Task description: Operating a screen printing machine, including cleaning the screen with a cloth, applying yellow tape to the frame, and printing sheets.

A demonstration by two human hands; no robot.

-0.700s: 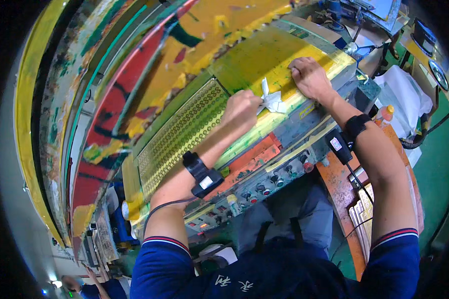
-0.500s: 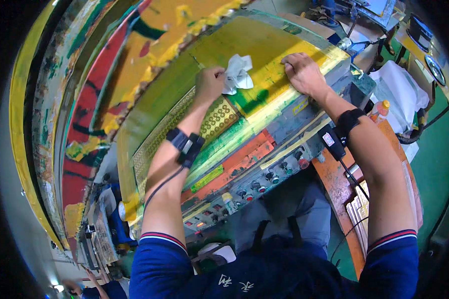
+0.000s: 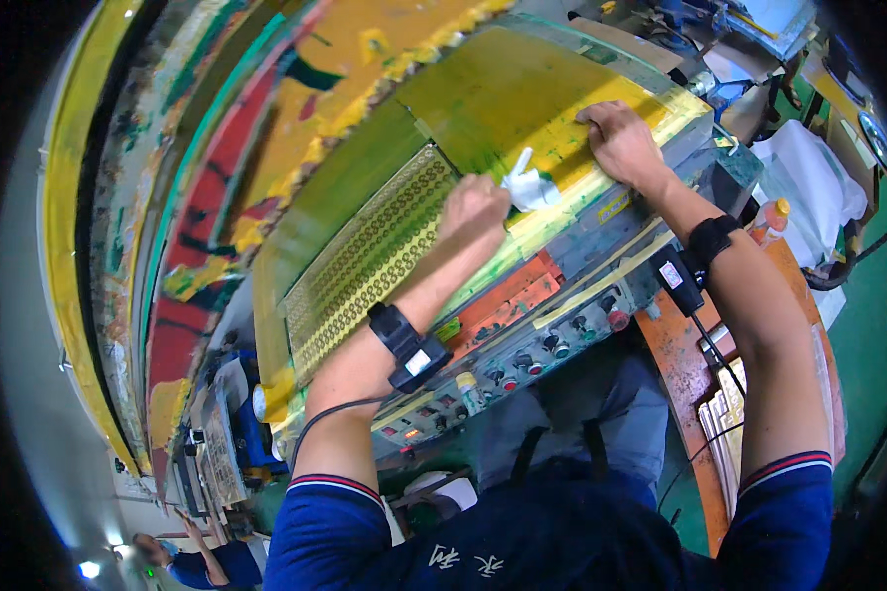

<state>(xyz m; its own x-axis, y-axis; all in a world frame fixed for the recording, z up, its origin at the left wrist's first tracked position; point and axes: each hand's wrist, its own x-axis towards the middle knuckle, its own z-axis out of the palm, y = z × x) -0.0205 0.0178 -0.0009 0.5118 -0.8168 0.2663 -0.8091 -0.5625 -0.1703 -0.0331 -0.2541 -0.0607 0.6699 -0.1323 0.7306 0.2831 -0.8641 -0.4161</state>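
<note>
My left hand (image 3: 475, 212) is closed on a crumpled white wipe (image 3: 534, 189) that sticks out to the right of its fingers. It is over the near edge of a yellow sheet surface (image 3: 522, 84) smeared with green. Directly left of this hand is a panel with rows of small ring shapes (image 3: 365, 271), partly covered by my forearm. My right hand (image 3: 623, 146) rests on the right part of the yellow surface, fingers curled in; whatever they hold, if anything, is hidden. Each wrist wears a black strap with a small cabled box.
A raised frame (image 3: 237, 187) with red, yellow and green stains slants along the left. Knobs and buttons line the machine's front panel (image 3: 532, 369). To the right are an orange bench (image 3: 675, 394), an orange-capped bottle (image 3: 771, 219) and white sheeting (image 3: 808, 187). Another person (image 3: 212, 563) is at lower left.
My left hand has moved right and nearer to me with the wipe, uncovering more of the ring-patterned panel. My right hand stays at about the same spot on the surface.
</note>
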